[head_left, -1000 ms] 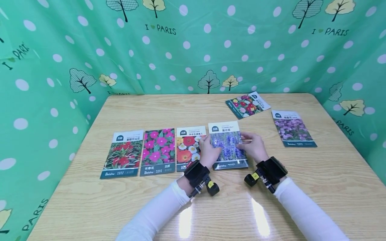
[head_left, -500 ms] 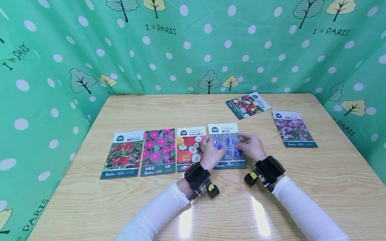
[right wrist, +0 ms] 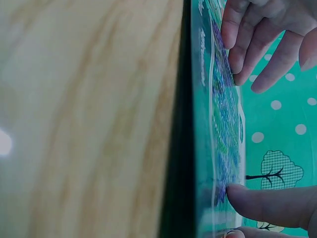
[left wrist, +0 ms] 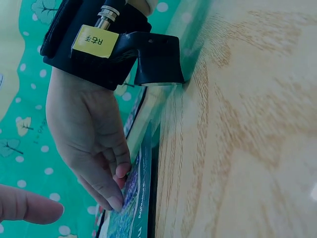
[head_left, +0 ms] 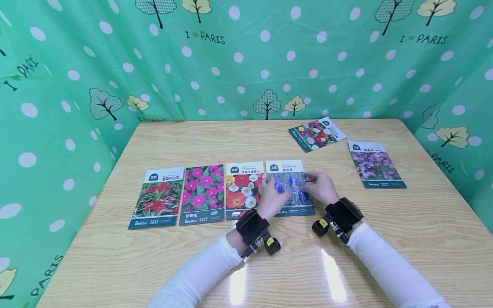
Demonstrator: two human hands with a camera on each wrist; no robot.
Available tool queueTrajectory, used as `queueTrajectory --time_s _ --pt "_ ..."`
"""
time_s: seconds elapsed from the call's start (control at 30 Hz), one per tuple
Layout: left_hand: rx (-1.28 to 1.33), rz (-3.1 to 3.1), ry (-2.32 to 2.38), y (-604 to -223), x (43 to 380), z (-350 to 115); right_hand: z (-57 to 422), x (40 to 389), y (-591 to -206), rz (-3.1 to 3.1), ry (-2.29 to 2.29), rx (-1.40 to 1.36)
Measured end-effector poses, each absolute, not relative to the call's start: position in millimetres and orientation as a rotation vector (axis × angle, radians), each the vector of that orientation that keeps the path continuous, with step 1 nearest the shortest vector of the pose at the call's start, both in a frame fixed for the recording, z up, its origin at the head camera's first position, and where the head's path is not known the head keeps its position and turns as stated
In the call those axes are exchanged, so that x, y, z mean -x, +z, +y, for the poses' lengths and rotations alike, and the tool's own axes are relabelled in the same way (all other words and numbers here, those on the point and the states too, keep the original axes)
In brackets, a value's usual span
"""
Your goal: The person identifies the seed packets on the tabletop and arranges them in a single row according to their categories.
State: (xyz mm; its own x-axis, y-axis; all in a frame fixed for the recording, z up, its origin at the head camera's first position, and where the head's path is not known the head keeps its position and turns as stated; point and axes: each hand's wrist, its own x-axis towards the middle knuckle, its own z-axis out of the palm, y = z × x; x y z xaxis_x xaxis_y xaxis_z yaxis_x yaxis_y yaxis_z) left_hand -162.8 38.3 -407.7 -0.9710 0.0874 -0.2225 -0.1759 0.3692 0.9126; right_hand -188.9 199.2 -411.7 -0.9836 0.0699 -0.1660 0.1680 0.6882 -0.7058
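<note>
A seed packet with purple lavender [head_left: 294, 184] lies near the middle of the table, at the right end of a row. My right hand [head_left: 323, 188] pinches its right edge, thumb on the printed face. Along the left edge, my left hand [head_left: 271, 199] rests with relaxed fingers; in the right wrist view its fingertips [right wrist: 237, 64] touch the packet while the thumb stands apart. Just left is a packet with red and white poppies [head_left: 240, 192], partly covered by the left hand. The left wrist view shows the lavender packet's lower strip [left wrist: 143, 183] close over the tabletop.
Farther left in the row are a pink-flower packet [head_left: 202, 192] and a red-flower packet [head_left: 158, 199]. A mixed-flower packet [head_left: 317, 134] lies askew at the back, a mauve-flower packet [head_left: 375, 164] at right. A green dotted curtain [head_left: 215, 77] hangs behind the wooden table [head_left: 292, 278].
The lavender packet's top edge has come slightly toward me and its right side slightly left, lining up more closely with the row. Both hands shifted a little with it; the other packets stayed put.
</note>
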Motion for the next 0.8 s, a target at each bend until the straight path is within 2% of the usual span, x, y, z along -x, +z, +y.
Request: queueTrajectory --time_s 0.5,0.8 --pt "0.061 2.417 1.618 -407 162 39 203 187 -406 2.753 -1.181 -0.145" --pt "-0.326 2.639 1.443 -398 158 45 214 168 -394 2.988 -1.133 0.143"
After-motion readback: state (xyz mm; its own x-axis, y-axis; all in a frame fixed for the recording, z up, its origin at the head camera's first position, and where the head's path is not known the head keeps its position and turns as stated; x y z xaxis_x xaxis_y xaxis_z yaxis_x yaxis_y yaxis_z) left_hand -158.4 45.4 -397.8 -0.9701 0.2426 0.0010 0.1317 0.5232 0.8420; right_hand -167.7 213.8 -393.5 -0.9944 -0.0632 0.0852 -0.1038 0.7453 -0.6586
